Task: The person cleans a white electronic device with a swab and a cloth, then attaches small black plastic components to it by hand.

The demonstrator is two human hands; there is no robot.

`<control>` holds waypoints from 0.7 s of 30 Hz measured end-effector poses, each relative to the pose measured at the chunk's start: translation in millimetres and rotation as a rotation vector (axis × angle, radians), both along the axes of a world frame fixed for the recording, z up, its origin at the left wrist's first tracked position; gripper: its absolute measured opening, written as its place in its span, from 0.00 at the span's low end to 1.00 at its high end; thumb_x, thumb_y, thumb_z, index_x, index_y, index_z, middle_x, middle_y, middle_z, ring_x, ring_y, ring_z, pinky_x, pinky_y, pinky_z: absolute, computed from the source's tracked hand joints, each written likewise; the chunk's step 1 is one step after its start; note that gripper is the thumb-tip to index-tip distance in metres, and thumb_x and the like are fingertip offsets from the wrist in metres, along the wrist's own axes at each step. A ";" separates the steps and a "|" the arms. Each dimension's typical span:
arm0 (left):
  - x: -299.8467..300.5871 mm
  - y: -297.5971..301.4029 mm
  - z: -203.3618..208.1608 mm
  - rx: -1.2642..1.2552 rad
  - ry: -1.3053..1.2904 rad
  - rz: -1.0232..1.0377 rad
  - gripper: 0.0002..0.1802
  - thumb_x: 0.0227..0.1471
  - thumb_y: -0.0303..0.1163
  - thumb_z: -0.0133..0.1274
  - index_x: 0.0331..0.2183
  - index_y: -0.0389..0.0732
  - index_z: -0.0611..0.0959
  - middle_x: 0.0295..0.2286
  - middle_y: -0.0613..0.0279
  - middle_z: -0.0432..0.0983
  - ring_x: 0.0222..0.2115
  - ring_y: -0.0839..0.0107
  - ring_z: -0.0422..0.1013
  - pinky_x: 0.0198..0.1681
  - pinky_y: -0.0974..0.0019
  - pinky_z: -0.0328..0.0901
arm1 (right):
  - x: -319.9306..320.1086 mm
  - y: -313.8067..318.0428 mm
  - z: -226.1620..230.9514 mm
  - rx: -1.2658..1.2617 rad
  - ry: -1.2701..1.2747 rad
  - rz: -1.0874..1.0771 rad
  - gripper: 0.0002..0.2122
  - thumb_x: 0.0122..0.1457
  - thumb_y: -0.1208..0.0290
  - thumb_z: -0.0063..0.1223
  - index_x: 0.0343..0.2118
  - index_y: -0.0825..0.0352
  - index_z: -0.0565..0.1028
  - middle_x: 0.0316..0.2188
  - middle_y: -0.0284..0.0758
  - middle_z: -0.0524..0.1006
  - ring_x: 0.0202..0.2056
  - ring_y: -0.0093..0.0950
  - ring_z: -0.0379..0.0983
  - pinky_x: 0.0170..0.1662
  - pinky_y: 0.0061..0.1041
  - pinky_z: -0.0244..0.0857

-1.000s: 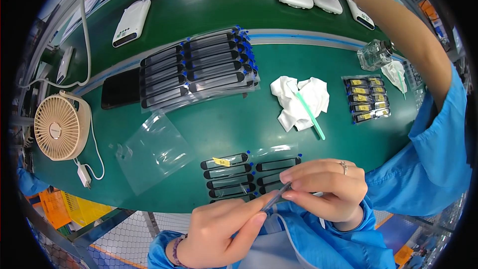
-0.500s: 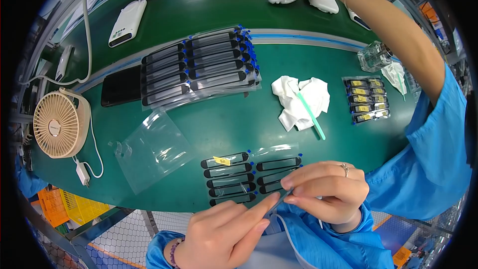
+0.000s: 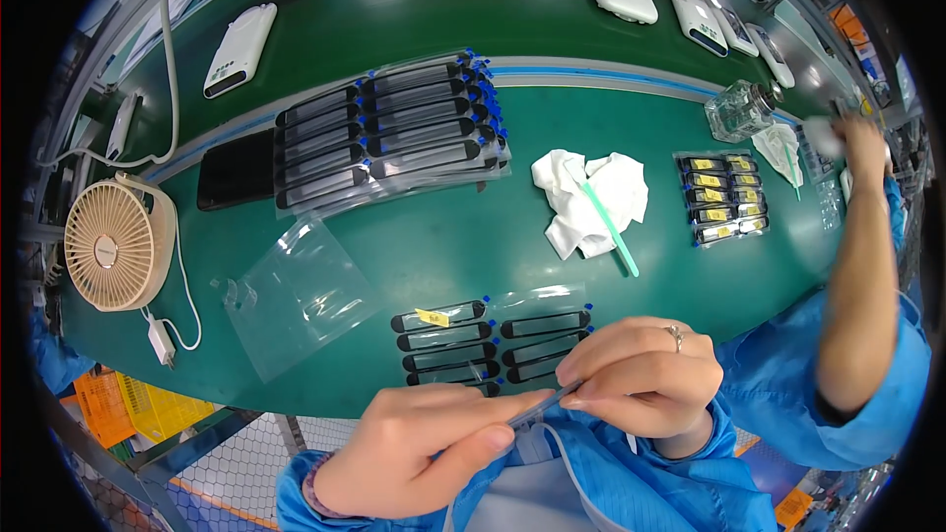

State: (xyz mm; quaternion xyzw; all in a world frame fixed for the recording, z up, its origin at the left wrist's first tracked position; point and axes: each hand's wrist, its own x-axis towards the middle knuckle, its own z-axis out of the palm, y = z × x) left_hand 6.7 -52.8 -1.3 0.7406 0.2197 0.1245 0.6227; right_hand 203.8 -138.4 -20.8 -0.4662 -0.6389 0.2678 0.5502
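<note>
Close to my body, at the near edge of the table, both hands hold a thin dark strip (image 3: 545,408), seen almost edge-on. My left hand (image 3: 419,448) has its thumb and forefinger along the strip's left end. My right hand (image 3: 645,379), with a ring on one finger, pinches the other end. Just beyond them lie several flat black-ended strips (image 3: 448,337) on clear film with blue tabs, in two columns. A yellow label (image 3: 432,317) sits on the farthest one on the left. My fingers cover part of the right column.
A large stack of filmed strips (image 3: 394,138) lies beyond a clear bag (image 3: 301,296). White cloth (image 3: 591,202) with a green swab, labelled strips (image 3: 721,199) and a glass bottle (image 3: 739,110) sit rightward. At left stands a fan (image 3: 108,244). A co-worker's arm (image 3: 857,276) reaches in from the right.
My left hand has flattened and its thumb lies nearer the strip. The co-worker's arm has swung from the far belt to the right side. White devices on the belt have shifted.
</note>
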 end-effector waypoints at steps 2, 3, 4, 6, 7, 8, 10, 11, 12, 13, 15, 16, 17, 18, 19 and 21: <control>-2.3 4.6 -2.4 -0.179 -0.030 -0.052 0.14 0.52 0.26 0.47 0.41 0.35 0.78 0.18 0.60 0.71 0.17 0.75 0.66 0.20 0.73 0.61 | 0.9 0.3 -0.9 0.009 -0.005 0.018 0.07 0.38 0.83 0.61 0.21 0.73 0.74 0.22 0.40 0.75 0.25 0.32 0.75 0.27 0.24 0.69; -2.6 7.0 -3.7 -0.182 -0.031 -0.048 0.14 0.52 0.26 0.47 0.41 0.35 0.78 0.18 0.60 0.71 0.17 0.75 0.66 0.20 0.73 0.61 | 1.2 0.5 -1.4 0.020 -0.010 0.032 0.07 0.38 0.83 0.62 0.21 0.73 0.74 0.22 0.40 0.75 0.25 0.33 0.74 0.26 0.24 0.69; -2.4 10.0 -5.0 -0.261 -0.021 -0.082 0.14 0.53 0.27 0.46 0.41 0.35 0.78 0.17 0.60 0.71 0.17 0.76 0.66 0.21 0.73 0.61 | 1.7 0.7 -1.9 0.018 -0.010 0.034 0.07 0.38 0.83 0.62 0.21 0.73 0.74 0.22 0.40 0.75 0.25 0.33 0.74 0.26 0.24 0.69; -2.0 13.3 -10.7 -0.342 -0.013 -0.114 0.14 0.54 0.28 0.46 0.41 0.35 0.78 0.17 0.61 0.71 0.17 0.77 0.66 0.21 0.74 0.61 | 2.9 0.7 -3.4 0.076 -0.062 0.051 0.07 0.37 0.83 0.62 0.21 0.73 0.73 0.22 0.40 0.74 0.24 0.33 0.74 0.24 0.24 0.69; -2.8 13.4 -14.3 -0.429 -0.031 -0.132 0.14 0.55 0.30 0.45 0.41 0.36 0.78 0.16 0.62 0.70 0.16 0.79 0.65 0.20 0.75 0.60 | 3.0 1.3 -4.0 0.076 -0.059 0.058 0.07 0.37 0.83 0.62 0.21 0.73 0.73 0.22 0.40 0.74 0.24 0.33 0.74 0.24 0.24 0.69; -3.6 13.8 -16.0 -0.516 -0.050 -0.150 0.15 0.56 0.32 0.43 0.42 0.37 0.79 0.15 0.63 0.70 0.16 0.80 0.64 0.19 0.76 0.59 | 3.1 1.8 -4.8 0.104 -0.076 0.071 0.08 0.37 0.83 0.62 0.21 0.73 0.73 0.21 0.40 0.74 0.23 0.33 0.73 0.24 0.24 0.68; -4.4 17.3 -15.5 -0.522 0.005 -0.166 0.15 0.57 0.33 0.42 0.42 0.38 0.78 0.14 0.65 0.69 0.15 0.82 0.63 0.19 0.77 0.58 | 3.9 3.2 -5.3 0.132 -0.091 0.089 0.08 0.37 0.83 0.62 0.21 0.73 0.73 0.21 0.40 0.73 0.22 0.33 0.73 0.23 0.24 0.68; -4.8 18.2 -15.4 -0.526 0.059 -0.188 0.16 0.58 0.35 0.41 0.43 0.39 0.78 0.13 0.67 0.68 0.15 0.84 0.62 0.18 0.78 0.57 | 4.6 4.2 -5.1 0.150 -0.130 0.096 0.08 0.37 0.83 0.62 0.22 0.73 0.73 0.21 0.39 0.73 0.22 0.32 0.73 0.22 0.24 0.68; -5.2 17.7 -15.4 -0.528 0.058 -0.184 0.16 0.58 0.35 0.41 0.43 0.39 0.78 0.13 0.67 0.68 0.15 0.84 0.62 0.18 0.78 0.57 | 4.8 4.6 -5.2 0.168 -0.169 0.104 0.08 0.37 0.83 0.62 0.22 0.73 0.73 0.20 0.39 0.72 0.22 0.32 0.72 0.22 0.24 0.67; -4.9 16.8 -15.0 -0.558 0.070 -0.174 0.16 0.58 0.35 0.41 0.43 0.39 0.78 0.13 0.68 0.67 0.15 0.84 0.61 0.18 0.79 0.56 | 4.8 4.3 -5.7 0.169 -0.169 0.107 0.08 0.37 0.83 0.62 0.22 0.73 0.73 0.20 0.39 0.72 0.22 0.32 0.72 0.22 0.24 0.67; -4.8 14.9 -13.7 -0.587 0.081 -0.161 0.17 0.58 0.36 0.40 0.43 0.39 0.78 0.12 0.69 0.66 0.15 0.85 0.61 0.18 0.79 0.55 | 4.7 3.6 -7.4 0.229 -0.235 0.074 0.09 0.36 0.82 0.62 0.22 0.72 0.73 0.20 0.38 0.72 0.22 0.31 0.72 0.21 0.23 0.67; -5.2 14.4 -13.8 -0.605 0.079 -0.157 0.17 0.58 0.36 0.40 0.43 0.39 0.78 0.12 0.69 0.66 0.14 0.85 0.60 0.18 0.79 0.55 | 4.7 3.7 -7.4 0.230 -0.235 0.078 0.09 0.36 0.82 0.62 0.22 0.72 0.73 0.20 0.38 0.72 0.22 0.31 0.72 0.21 0.23 0.67; -5.7 14.0 -13.8 -0.623 0.076 -0.154 0.17 0.59 0.36 0.40 0.43 0.39 0.78 0.12 0.70 0.65 0.14 0.85 0.60 0.18 0.79 0.55 | 4.8 3.7 -7.0 0.230 -0.256 0.086 0.09 0.36 0.81 0.62 0.22 0.72 0.73 0.21 0.38 0.72 0.22 0.31 0.72 0.21 0.23 0.66; -6.1 13.9 -13.6 -0.622 0.074 -0.150 0.17 0.59 0.36 0.40 0.43 0.39 0.78 0.12 0.70 0.65 0.14 0.85 0.60 0.18 0.79 0.55 | 4.8 3.9 -6.6 0.229 -0.277 0.094 0.10 0.35 0.81 0.62 0.22 0.72 0.73 0.21 0.37 0.72 0.22 0.31 0.72 0.21 0.23 0.66; -6.4 13.7 -13.0 -0.634 0.096 -0.157 0.17 0.59 0.36 0.40 0.43 0.38 0.77 0.12 0.70 0.65 0.14 0.85 0.59 0.18 0.79 0.55 | 4.7 3.6 -6.0 0.230 -0.278 0.098 0.10 0.35 0.81 0.62 0.22 0.72 0.73 0.21 0.37 0.72 0.22 0.31 0.72 0.21 0.23 0.66; -5.8 14.7 -10.4 -0.645 0.114 -0.161 0.17 0.59 0.36 0.40 0.43 0.38 0.77 0.11 0.70 0.64 0.14 0.85 0.59 0.18 0.79 0.55 | 4.8 3.5 -5.1 0.244 -0.324 0.115 0.10 0.35 0.80 0.62 0.22 0.72 0.72 0.21 0.37 0.72 0.23 0.31 0.72 0.21 0.23 0.66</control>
